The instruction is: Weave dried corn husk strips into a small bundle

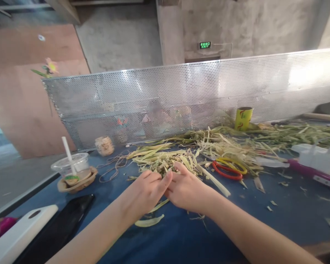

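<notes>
forearms (pixel 99 231) nearest; left hand (pixel 147 190) and right hand (pixel 185 190) touch — anything pinched is hidden; plant strips (pixel 176 157) just beyond could tangle if dragged.

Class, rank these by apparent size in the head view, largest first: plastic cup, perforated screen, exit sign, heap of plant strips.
1. Perforated screen
2. Heap of plant strips
3. Plastic cup
4. Exit sign, farthest back
</notes>
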The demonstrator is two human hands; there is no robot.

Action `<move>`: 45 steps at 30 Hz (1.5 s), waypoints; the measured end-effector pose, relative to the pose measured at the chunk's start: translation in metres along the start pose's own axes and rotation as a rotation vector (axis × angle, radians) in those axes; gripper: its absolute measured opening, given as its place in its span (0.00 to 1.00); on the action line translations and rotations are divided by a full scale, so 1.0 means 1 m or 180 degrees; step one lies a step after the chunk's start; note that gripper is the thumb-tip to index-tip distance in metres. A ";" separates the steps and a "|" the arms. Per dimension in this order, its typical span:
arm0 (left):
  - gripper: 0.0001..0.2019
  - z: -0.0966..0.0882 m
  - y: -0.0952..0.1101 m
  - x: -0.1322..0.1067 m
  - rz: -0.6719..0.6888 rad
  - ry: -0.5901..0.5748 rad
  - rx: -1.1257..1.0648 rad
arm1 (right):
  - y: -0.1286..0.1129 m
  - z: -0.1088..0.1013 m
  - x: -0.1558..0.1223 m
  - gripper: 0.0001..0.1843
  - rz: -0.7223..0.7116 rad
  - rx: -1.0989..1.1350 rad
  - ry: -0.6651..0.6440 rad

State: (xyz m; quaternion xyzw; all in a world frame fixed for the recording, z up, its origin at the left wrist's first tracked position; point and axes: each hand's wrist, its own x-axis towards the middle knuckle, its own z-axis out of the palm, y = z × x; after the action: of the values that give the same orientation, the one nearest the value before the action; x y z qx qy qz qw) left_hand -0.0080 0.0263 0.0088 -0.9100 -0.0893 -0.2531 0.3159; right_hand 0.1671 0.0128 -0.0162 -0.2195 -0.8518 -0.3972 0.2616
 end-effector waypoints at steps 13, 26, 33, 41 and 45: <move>0.37 0.002 0.001 -0.004 -0.0461 -0.0064 -0.0444 | 0.005 -0.005 -0.001 0.17 0.0001 0.0038 0.0264; 0.37 0.000 0.005 -0.009 -0.0643 -0.0498 -0.0988 | 0.004 -0.009 0.001 0.20 -0.0188 0.0328 0.0247; 0.49 -0.005 -0.009 -0.022 -0.2392 -0.0060 -0.2895 | 0.007 -0.004 0.006 0.10 0.0508 0.0940 0.0077; 0.50 -0.009 -0.032 -0.039 -0.2940 -0.0280 -0.3477 | 0.012 0.012 0.000 0.09 0.2171 0.2098 0.0074; 0.47 -0.008 -0.036 -0.040 -0.3397 0.0287 -0.4073 | 0.013 0.014 0.002 0.10 0.3096 0.2673 0.0210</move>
State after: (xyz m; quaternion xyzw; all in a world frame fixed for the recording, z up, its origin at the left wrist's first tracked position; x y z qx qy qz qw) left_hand -0.0574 0.0492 0.0122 -0.7382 -0.3348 -0.4069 -0.4212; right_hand 0.1693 0.0324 -0.0154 -0.4472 -0.7294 0.1276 0.5016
